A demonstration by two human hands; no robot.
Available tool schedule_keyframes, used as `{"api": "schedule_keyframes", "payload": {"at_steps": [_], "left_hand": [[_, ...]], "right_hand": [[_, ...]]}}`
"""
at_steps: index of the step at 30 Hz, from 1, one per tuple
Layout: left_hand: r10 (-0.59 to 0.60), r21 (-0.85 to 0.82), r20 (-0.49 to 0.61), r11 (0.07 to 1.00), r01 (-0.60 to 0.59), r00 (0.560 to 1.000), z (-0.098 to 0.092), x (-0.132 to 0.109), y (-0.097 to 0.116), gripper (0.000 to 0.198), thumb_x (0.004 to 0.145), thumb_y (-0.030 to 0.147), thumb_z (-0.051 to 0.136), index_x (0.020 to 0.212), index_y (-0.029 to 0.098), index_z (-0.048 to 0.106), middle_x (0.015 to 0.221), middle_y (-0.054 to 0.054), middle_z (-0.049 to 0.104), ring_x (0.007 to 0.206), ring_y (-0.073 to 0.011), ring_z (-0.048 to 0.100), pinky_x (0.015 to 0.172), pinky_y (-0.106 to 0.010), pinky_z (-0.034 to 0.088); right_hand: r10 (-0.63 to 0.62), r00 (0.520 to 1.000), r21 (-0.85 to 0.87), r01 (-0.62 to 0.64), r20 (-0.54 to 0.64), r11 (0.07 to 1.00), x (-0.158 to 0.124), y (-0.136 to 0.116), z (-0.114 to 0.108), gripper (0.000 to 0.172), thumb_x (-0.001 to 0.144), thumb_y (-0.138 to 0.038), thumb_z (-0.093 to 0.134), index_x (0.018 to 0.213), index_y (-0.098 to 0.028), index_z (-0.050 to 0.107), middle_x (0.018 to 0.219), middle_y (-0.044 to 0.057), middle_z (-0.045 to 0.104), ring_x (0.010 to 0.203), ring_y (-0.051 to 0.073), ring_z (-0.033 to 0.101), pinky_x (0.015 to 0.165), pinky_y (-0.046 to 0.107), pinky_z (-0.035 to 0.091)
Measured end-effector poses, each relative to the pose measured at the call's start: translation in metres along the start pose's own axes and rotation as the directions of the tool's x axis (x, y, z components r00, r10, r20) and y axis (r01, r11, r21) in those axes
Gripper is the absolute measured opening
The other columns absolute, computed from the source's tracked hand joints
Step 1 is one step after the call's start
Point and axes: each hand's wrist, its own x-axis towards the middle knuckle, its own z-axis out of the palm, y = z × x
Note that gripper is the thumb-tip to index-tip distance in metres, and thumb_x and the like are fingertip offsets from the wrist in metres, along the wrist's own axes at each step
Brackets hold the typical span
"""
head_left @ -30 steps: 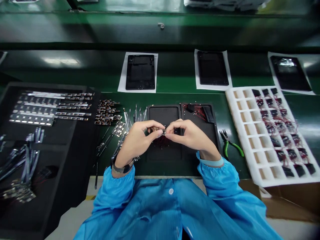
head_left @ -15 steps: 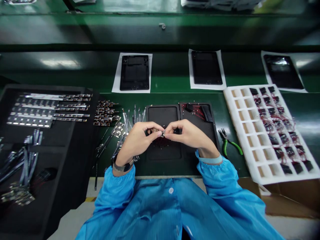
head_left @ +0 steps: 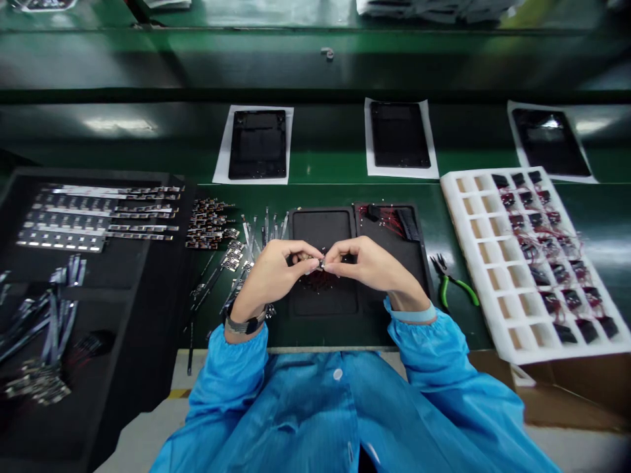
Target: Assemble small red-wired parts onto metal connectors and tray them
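My left hand (head_left: 272, 274) and my right hand (head_left: 371, 264) meet fingertip to fingertip above a black work tray (head_left: 359, 309). Between them they pinch a small electronic part (head_left: 321, 263) with thin red wires hanging under it. Both hands are closed in a pinch on it. A watch sits on my left wrist. Blue sleeves cover both arms.
Green-handled pliers (head_left: 452, 284) lie right of the tray. A white foam grid tray (head_left: 527, 263) holds several wired parts. Flex strips (head_left: 236, 256) and small boards lie to the left, beside a black parts tray (head_left: 89, 263). Three dark tablets (head_left: 257, 144) lie on white sheets on the belt behind.
The tablets on the belt have drifted left. My hands stay pinched together on the small part with only slight finger shifts.
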Motion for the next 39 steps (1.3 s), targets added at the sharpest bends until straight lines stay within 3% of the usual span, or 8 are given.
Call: {"api": "schedule_keyframes", "payload": {"at_steps": [8, 26, 28, 30, 32, 34, 37, 39], "left_hand": [[0.014, -0.081, 0.044, 0.997, -0.01, 0.999, -0.002, 0.004, -0.009, 0.012, 0.086, 0.025, 0.076, 0.094, 0.019, 0.084, 0.086, -0.006, 0.081, 0.074, -0.0173, 0.069, 0.069, -0.029, 0.05], [0.015, -0.089, 0.019, 0.996, -0.013, 1.0, 0.003, 0.004, -0.004, 0.01, 0.084, 0.024, 0.078, 0.091, 0.019, 0.084, 0.082, -0.005, 0.081, 0.072, -0.0173, 0.07, 0.067, -0.029, 0.05], [0.025, -0.086, -0.012, 0.996, -0.026, 1.0, 0.002, 0.006, 0.004, 0.009, 0.084, 0.024, 0.079, 0.09, 0.018, 0.082, 0.081, -0.005, 0.08, 0.072, -0.0172, 0.07, 0.067, -0.029, 0.051], [0.067, -0.083, -0.086, 0.994, -0.074, 0.994, -0.002, 0.013, 0.015, 0.008, 0.083, 0.023, 0.079, 0.088, 0.017, 0.079, 0.082, -0.005, 0.079, 0.075, -0.0171, 0.071, 0.07, -0.029, 0.052], [0.145, -0.079, -0.196, 0.983, -0.164, 0.97, -0.011, 0.027, 0.027, 0.009, 0.081, 0.02, 0.079, 0.089, 0.016, 0.076, 0.085, -0.005, 0.078, 0.077, -0.0165, 0.071, 0.072, -0.029, 0.053], [0.236, -0.057, -0.329, 0.962, -0.269, 0.914, -0.027, 0.048, 0.037, 0.017, 0.078, 0.015, 0.077, 0.095, 0.016, 0.073, 0.086, -0.004, 0.076, 0.077, -0.0154, 0.069, 0.072, -0.029, 0.053], [0.312, 0.017, -0.536, 0.933, -0.36, 0.784, -0.063, 0.091, 0.041, 0.032, 0.074, 0.012, 0.076, 0.105, 0.018, 0.07, 0.083, 0.001, 0.07, 0.075, -0.0125, 0.065, 0.07, -0.029, 0.052], [0.266, 0.028, -0.668, 0.942, -0.334, 0.695, -0.09, 0.121, 0.034, 0.031, 0.076, 0.013, 0.074, 0.106, 0.017, 0.068, 0.08, 0.005, 0.065, 0.074, -0.009, 0.061, 0.071, -0.029, 0.049]], "right_hand": [[-0.029, 1.0, 0.035, 0.029, -0.012, 0.999, -0.002, 0.001, -0.002, 0.017, 0.088, -0.034, 0.077, 0.087, -0.018, 0.079, 0.081, 0.003, 0.076, 0.076, 0.017, 0.068, 0.076, 0.03, 0.053], [-0.061, 0.998, 0.076, 0.063, -0.024, 0.995, -0.003, 0.004, -0.003, 0.019, 0.086, -0.035, 0.079, 0.085, -0.017, 0.079, 0.077, 0.003, 0.076, 0.073, 0.017, 0.068, 0.074, 0.03, 0.053], [-0.097, 0.993, 0.058, 0.102, -0.073, 0.993, -0.005, 0.003, -0.008, 0.02, 0.087, -0.038, 0.079, 0.092, -0.018, 0.08, 0.085, 0.004, 0.078, 0.081, 0.02, 0.071, 0.08, 0.033, 0.055], [-0.149, 0.968, 0.02, 0.156, -0.202, 0.988, -0.009, 0.003, -0.018, 0.023, 0.089, -0.039, 0.078, 0.103, -0.021, 0.08, 0.099, 0.006, 0.08, 0.097, 0.023, 0.074, 0.093, 0.037, 0.055], [-0.174, 0.904, -0.036, 0.174, -0.392, 0.984, -0.013, 0.007, -0.032, 0.026, 0.091, -0.041, 0.076, 0.109, -0.023, 0.078, 0.109, 0.006, 0.08, 0.107, 0.026, 0.073, 0.1, 0.04, 0.053], [-0.161, 0.821, -0.084, 0.137, -0.548, 0.987, -0.016, 0.017, -0.048, 0.026, 0.093, -0.044, 0.073, 0.107, -0.023, 0.078, 0.108, 0.007, 0.08, 0.102, 0.026, 0.073, 0.096, 0.042, 0.054], [-0.149, 0.728, -0.185, 0.031, -0.669, 0.982, -0.016, 0.039, -0.069, 0.025, 0.092, -0.043, 0.07, 0.1, -0.02, 0.078, 0.099, 0.009, 0.08, 0.087, 0.025, 0.072, 0.085, 0.041, 0.056], [-0.176, 0.676, -0.279, -0.046, -0.716, 0.959, -0.014, 0.055, -0.08, 0.024, 0.09, -0.04, 0.068, 0.098, -0.019, 0.077, 0.093, 0.009, 0.079, 0.083, 0.025, 0.069, 0.083, 0.042, 0.055]]}}
